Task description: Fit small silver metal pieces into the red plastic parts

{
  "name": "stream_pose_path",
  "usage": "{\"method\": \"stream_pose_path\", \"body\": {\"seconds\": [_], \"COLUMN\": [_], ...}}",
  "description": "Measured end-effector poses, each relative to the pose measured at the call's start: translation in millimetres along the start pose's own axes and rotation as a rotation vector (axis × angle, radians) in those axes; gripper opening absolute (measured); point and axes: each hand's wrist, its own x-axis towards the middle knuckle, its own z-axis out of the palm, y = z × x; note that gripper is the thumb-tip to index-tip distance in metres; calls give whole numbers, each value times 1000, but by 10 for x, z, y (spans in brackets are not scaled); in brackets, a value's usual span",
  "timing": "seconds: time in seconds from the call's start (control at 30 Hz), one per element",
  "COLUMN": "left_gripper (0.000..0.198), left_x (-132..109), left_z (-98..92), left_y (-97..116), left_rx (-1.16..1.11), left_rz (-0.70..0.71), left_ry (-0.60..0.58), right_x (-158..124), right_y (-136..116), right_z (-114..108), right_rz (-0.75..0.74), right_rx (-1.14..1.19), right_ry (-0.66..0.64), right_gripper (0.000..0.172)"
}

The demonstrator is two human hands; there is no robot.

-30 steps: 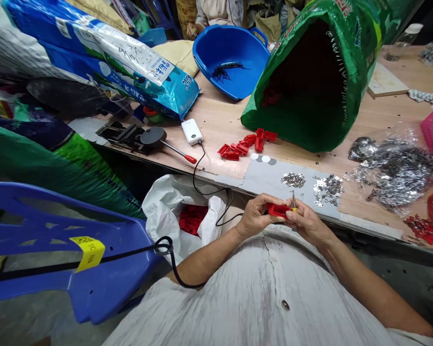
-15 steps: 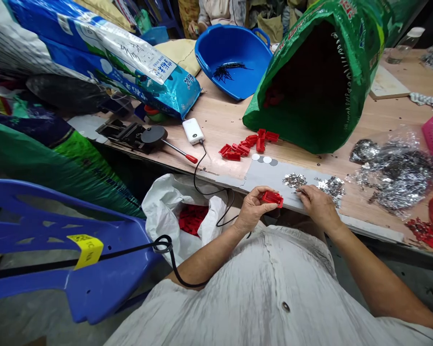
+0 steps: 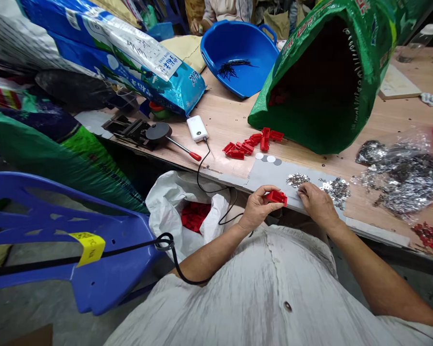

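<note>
My left hand (image 3: 257, 207) grips a small red plastic housing (image 3: 276, 197) between thumb and fingers, just off the table's front edge. To its right, my right hand (image 3: 314, 202) is closed in a pinch above the grey sheet (image 3: 263, 174); whatever sits at its fingertips is too small to name. Beside those fingers lies a small pile of shiny metal pieces (image 3: 297, 180), and a second metal pile (image 3: 336, 190) spreads just behind the hand. Several more red housings (image 3: 240, 149) lie loose farther back on the table.
A green sack (image 3: 260, 117) gapes open at the back, next to a blue basin (image 3: 211, 45) with dark thin pieces. A hand press (image 3: 130, 132), a cabled white power bank (image 3: 197, 128) and a blue bag (image 3: 130, 53) stand left. A white sack (image 3: 162, 197) of red parts hangs below.
The whole view has shifted slightly. The red housing has turned a little in my left hand, and my right hand's fingertips have stayed pinched near the metal pile.
</note>
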Motion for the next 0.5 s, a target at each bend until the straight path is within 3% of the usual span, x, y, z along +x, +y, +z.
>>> {"method": "stream_pose_path", "body": {"seconds": [0.23, 0.4, 0.5], "left_gripper": [48, 36, 38], "left_x": [-37, -54, -45], "left_z": [42, 68, 74], "left_y": [36, 80, 68], "left_rx": [319, 462, 377], "left_rz": [138, 189, 136], "left_ry": [-55, -153, -172], "right_x": [-63, -111, -133], "right_y": [-163, -235, -256], "right_z": [-125, -117, -113], "right_rz": [137, 213, 252], "right_rx": [783, 911, 940], "right_ry": [-276, -357, -360], "right_gripper": [30, 34, 36]}}
